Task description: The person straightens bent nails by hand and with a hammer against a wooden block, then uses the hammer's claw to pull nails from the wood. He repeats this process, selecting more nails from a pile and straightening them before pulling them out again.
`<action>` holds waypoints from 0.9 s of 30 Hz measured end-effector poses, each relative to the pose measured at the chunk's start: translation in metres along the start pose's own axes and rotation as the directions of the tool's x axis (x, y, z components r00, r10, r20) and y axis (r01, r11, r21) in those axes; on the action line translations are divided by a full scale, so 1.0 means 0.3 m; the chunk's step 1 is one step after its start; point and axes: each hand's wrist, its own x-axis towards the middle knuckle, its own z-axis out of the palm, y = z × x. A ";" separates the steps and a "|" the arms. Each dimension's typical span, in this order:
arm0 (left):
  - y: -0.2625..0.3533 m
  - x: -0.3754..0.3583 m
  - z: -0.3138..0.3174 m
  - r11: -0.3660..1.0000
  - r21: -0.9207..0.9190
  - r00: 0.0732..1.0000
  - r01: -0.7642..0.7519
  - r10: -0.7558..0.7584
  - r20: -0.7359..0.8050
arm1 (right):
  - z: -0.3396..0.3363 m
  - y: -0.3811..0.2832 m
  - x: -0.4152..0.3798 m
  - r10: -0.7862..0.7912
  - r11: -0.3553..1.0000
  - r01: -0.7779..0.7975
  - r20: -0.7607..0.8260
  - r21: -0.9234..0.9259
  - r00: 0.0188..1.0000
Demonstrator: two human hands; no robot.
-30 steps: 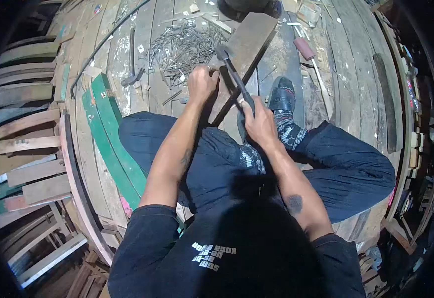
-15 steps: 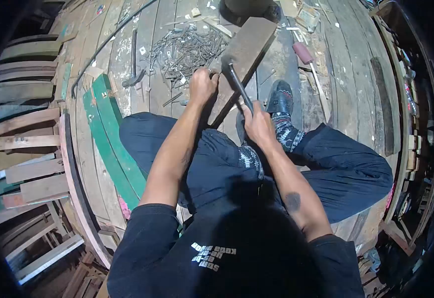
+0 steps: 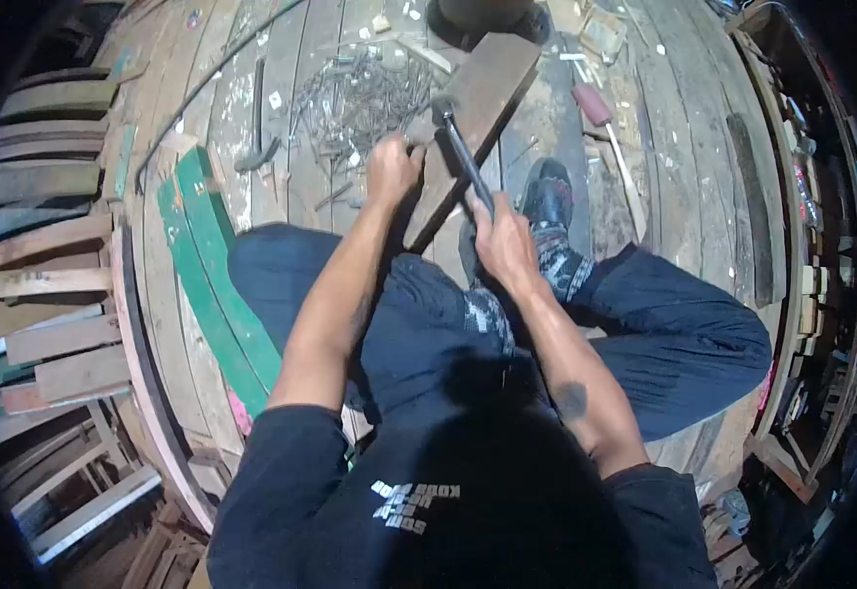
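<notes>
The hammer (image 3: 461,144) was angled over the wooden block (image 3: 497,79), the right hand (image 3: 510,247) clamped around its handle (image 3: 480,184). Beside the block's left edge, the left hand (image 3: 390,175) was curled, contents indiscernible. Safe control likely required keeping its fingertips (image 3: 416,155) clear of the hammer head (image 3: 444,106).

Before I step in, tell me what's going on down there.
A person sits on the floor, right hand gripping a hammer, its head over the block. The left hand is by the block's left edge; whether it holds anything, I can't tell. A heap of nails lies beyond that hand.
</notes>
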 end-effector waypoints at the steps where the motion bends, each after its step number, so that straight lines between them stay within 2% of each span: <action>1: -0.009 -0.034 0.007 0.998 0.053 0.999 0.032 -0.032 0.002 | -0.013 -0.020 -0.009 0.022 1.000 -0.022 0.002 0.014 1.000; 3: -0.020 -0.026 0.010 0.997 0.066 1.000 0.025 -0.025 -0.004 | -0.006 -0.009 -0.013 -0.064 0.997 0.066 -0.054 0.050 0.996; 4: -0.005 -0.040 -0.004 0.998 0.054 0.999 0.044 -0.045 0.020 | 0.002 -0.007 -0.028 -0.059 0.997 0.061 -0.049 0.052 0.997; 6: 0.024 -0.030 -0.031 0.998 -0.002 0.996 0.065 -0.064 0.068 | 0.007 -0.003 -0.021 -0.056 0.998 0.056 -0.012 -0.031 0.998; 7: 0.032 -0.025 -0.035 0.999 -0.008 0.997 0.052 -0.051 0.054 | 0.024 0.028 -0.014 -0.060 0.989 0.061 0.012 -0.136 0.998; 9: 0.031 -0.025 -0.036 0.999 -0.007 0.998 0.037 -0.037 0.048 | 0.042 0.047 0.006 -0.031 0.991 0.032 0.011 -0.129 0.999; 10: 0.007 -0.019 -0.019 1.000 -0.008 1.000 -0.026 0.026 0.010 | 0.032 0.033 0.032 -0.043 0.990 0.043 0.006 -0.134 0.999; 12: 0.005 -0.026 -0.009 0.999 0.019 0.999 0.046 -0.047 0.025 | 0.013 0.005 -0.007 -0.091 0.996 0.089 -0.070 -0.031 0.993; 13: 0.002 -0.034 -0.005 0.995 0.050 0.996 0.084 -0.085 0.028 | -0.006 -0.018 -0.013 -0.045 0.999 0.045 -0.031 0.001 0.998; 17: 0.001 -0.022 -0.010 0.999 0.012 0.999 0.035 -0.035 0.018 | 0.010 -0.001 -0.020 -0.056 0.992 0.057 0.014 -0.113 0.998; 18: 0.025 -0.024 -0.024 0.997 -0.005 0.997 0.072 -0.072 0.037 | 0.020 0.019 -0.007 -0.027 0.985 0.034 0.046 -0.167 0.999; 19: 0.023 -0.015 -0.033 1.000 -0.010 0.999 0.008 -0.008 0.044 | 0.020 0.013 -0.001 -0.026 0.983 0.033 0.043 -0.179 0.999; 21: 0.010 -0.023 -0.019 0.999 -0.033 0.999 0.002 -0.001 0.032 | 0.025 0.018 0.006 -0.022 0.995 0.024 0.024 -0.095 0.999; 23: -0.013 -0.034 0.006 0.996 0.002 0.994 0.091 -0.091 0.060 | -0.007 -0.039 -0.030 -0.057 0.998 0.056 -0.039 -0.012 0.998; 24: -0.037 -0.036 0.023 0.995 0.094 0.999 0.030 -0.032 0.020 | 0.005 -0.025 -0.030 -0.071 0.997 0.069 -0.047 -0.031 0.996; 25: -0.054 -0.055 0.031 0.995 0.094 1.000 0.022 -0.024 0.017 | 0.021 -0.013 -0.043 -0.073 0.997 0.071 -0.055 -0.029 0.996; 27: -0.028 -0.030 0.019 0.989 -0.111 0.994 -0.093 0.086 -0.068 | 0.028 0.014 -0.013 -0.047 0.991 0.047 0.003 -0.128 0.999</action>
